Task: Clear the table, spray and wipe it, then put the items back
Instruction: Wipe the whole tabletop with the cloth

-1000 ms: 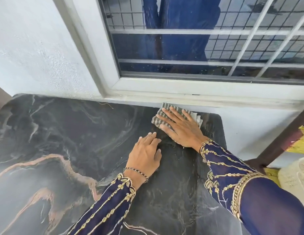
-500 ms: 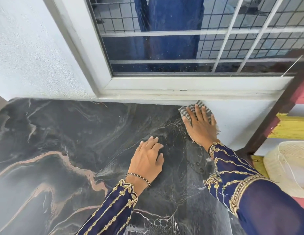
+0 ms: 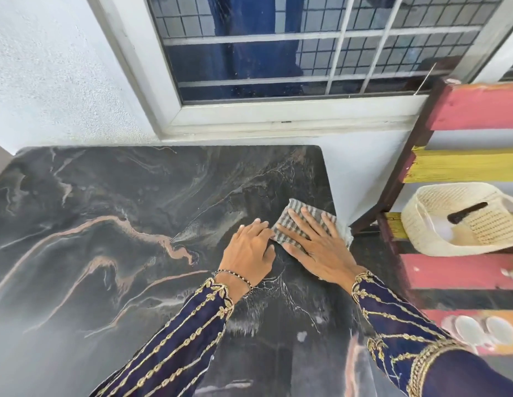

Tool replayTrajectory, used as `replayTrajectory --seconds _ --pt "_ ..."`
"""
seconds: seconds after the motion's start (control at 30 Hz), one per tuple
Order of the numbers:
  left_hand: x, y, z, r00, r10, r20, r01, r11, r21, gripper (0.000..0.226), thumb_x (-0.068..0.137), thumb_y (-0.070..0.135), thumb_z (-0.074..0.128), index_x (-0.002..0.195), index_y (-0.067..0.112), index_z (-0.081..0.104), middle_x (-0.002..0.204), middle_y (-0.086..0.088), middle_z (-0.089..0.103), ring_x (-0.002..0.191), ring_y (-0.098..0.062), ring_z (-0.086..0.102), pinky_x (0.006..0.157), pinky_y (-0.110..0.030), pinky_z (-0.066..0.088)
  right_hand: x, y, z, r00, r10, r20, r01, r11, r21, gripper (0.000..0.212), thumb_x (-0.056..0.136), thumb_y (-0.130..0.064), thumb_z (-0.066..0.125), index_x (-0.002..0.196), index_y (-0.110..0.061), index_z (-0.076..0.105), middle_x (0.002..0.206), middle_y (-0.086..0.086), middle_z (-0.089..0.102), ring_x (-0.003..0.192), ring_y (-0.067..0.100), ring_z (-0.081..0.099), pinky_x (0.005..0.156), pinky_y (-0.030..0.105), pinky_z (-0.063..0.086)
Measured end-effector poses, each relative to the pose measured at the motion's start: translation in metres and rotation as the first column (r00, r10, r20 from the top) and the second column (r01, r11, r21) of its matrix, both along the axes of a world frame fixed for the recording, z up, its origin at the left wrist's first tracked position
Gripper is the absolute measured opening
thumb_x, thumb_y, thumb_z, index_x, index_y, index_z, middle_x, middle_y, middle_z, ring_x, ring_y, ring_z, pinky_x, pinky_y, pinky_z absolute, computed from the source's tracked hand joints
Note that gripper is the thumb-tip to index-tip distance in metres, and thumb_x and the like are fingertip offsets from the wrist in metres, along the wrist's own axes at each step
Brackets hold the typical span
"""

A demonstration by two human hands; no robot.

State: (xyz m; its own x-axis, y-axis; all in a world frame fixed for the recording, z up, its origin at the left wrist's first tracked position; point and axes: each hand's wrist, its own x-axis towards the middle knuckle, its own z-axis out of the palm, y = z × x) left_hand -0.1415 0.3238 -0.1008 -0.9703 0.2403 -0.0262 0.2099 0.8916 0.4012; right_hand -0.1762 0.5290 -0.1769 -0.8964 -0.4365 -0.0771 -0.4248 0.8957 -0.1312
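At the right edge of a dark, marble-patterned surface (image 3: 106, 213), near its far corner: a grey-striped cloth (image 3: 289, 222), pinned flat beneath the right hand (image 3: 321, 250). Fingers (image 3: 310, 222) of that hand straight and spread, palm down on the fabric, gripping nothing — only pressing. One white corner of the cloth poking out past the little finger, over the surface's edge. Just to the left, the left hand (image 3: 249, 250), palm down on the bare surface, its fingers gently bent and close together, tips just beside the cloth's left edge, nothing in its grasp. Beaded bracelet (image 3: 235, 279) at the left wrist; navy sleeves (image 3: 169, 348) with gold embroidery on both arms.

Beside the surface on the right, a painted wooden shelf rack (image 3: 464, 166) with slats in red, yellow and orange. On one of its shelves, a cream woven basket (image 3: 430, 242), mouth open toward the camera, with a dark oblong shape (image 3: 467, 212) against its inner wall and something pale at the bottom — neither clear enough to identify. On a lower shelf, a few white rounded items (image 3: 478, 330), too blurred to name. Behind it all, a white textured wall (image 3: 49, 81) and a white-framed window (image 3: 278, 110) with a metal grille over dark glass.
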Motion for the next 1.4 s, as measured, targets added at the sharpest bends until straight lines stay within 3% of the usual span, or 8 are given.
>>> replayTrajectory --seconds 0.17,0.33,0.73,0.83,1.0,1.2,1.3,1.4 --pt "0.051 -0.007 0.003 0.998 -0.048 0.029 0.049 0.999 -0.013 0.035 0.095 0.020 0.047 0.129 0.019 0.055 0.149 0.001 0.043 0.146 -0.014 0.026 0.120 -0.034 0.015 0.081 0.006 -0.005 0.998 0.031 -0.063 -0.031 0.999 0.014 0.051 0.105 -0.064 0.016 0.155 -0.057 0.012 0.170 -0.013 0.004 0.158 0.013 -0.003 0.125 0.050 0.002" --pt "0.095 -0.009 0.000 0.995 -0.080 0.061 0.080 0.997 -0.007 0.036 0.094 0.019 0.048 0.128 0.017 0.057 0.148 0.000 0.045 0.145 -0.015 0.028 0.119 -0.035 0.017 0.149 0.011 -0.003 0.995 0.015 -0.098 -0.013 1.000 0.020 0.050 0.106 -0.060 0.020 0.155 -0.051 0.023 0.169 -0.009 0.018 0.158 0.018 0.011 0.124 0.052 0.011" --pt "0.160 -0.051 0.009 0.997 -0.081 0.015 0.080 0.996 0.023 0.033 0.093 0.020 0.051 0.124 0.016 0.061 0.144 0.000 0.049 0.141 -0.017 0.035 0.117 -0.035 0.025 0.252 -0.010 0.002 0.976 -0.216 -0.024 0.217 0.976 0.016 0.053 0.106 -0.061 0.012 0.157 -0.048 0.021 0.169 -0.006 0.017 0.157 0.020 0.012 0.123 0.053 0.012" --pt "0.171 -0.070 0.011 0.999 -0.042 0.024 0.041 0.998 0.039 0.032 0.092 0.020 0.052 0.123 0.017 0.062 0.144 -0.001 0.050 0.139 -0.018 0.039 0.117 -0.037 0.024 0.266 -0.029 0.001 0.964 -0.265 -0.002 0.265 0.964 -0.005 0.052 0.105 -0.062 0.009 0.155 -0.051 0.016 0.169 -0.007 0.012 0.158 0.018 0.005 0.123 0.053 0.005" --pt "0.183 -0.107 0.009 0.999 -0.012 0.049 0.011 1.000 0.018 0.030 0.094 0.021 0.053 0.121 0.015 0.062 0.142 -0.003 0.052 0.140 -0.019 0.037 0.115 -0.039 0.029 0.278 -0.059 0.001 0.965 -0.253 0.064 0.256 0.966 -0.030 0.049 0.100 -0.066 -0.004 0.149 -0.061 -0.007 0.168 -0.014 -0.012 0.155 0.014 -0.019 0.124 0.049 -0.009" --pt "0.202 -0.147 0.008 0.994 0.030 0.104 -0.030 1.000 -0.002 0.028 0.094 0.024 0.053 0.120 0.018 0.062 0.143 -0.001 0.051 0.143 -0.017 0.033 0.112 -0.038 0.033 0.287 -0.115 0.007 0.972 -0.196 0.132 0.211 0.971 -0.113 0.048 0.101 -0.065 -0.001 0.148 -0.063 -0.009 0.165 -0.018 -0.020 0.153 0.012 -0.025 0.122 0.045 -0.020" --pt "0.208 -0.162 0.015 0.991 0.060 0.123 -0.059 0.998 -0.012 0.029 0.094 0.023 0.053 0.120 0.018 0.062 0.144 -0.002 0.050 0.142 -0.018 0.034 0.112 -0.039 0.034 0.288 -0.154 0.012 0.957 -0.183 0.225 0.233 0.946 -0.224 0.045 0.097 -0.067 -0.007 0.142 -0.068 -0.012 0.161 -0.026 -0.023 0.151 0.007 -0.027 0.120 0.040 -0.026" --pt "0.211 -0.174 0.026 0.991 0.077 0.107 -0.075 0.997 -0.023 0.029 0.093 0.022 0.054 0.121 0.017 0.063 0.142 -0.002 0.051 0.139 -0.019 0.039 0.111 -0.037 0.036 0.284 -0.192 0.020 0.926 -0.145 0.348 0.269 0.901 -0.340 0.046 0.103 -0.059 0.004 0.145 -0.062 -0.016 0.157 -0.030 -0.023 0.153 0.005 -0.023 0.117 0.034 -0.029"
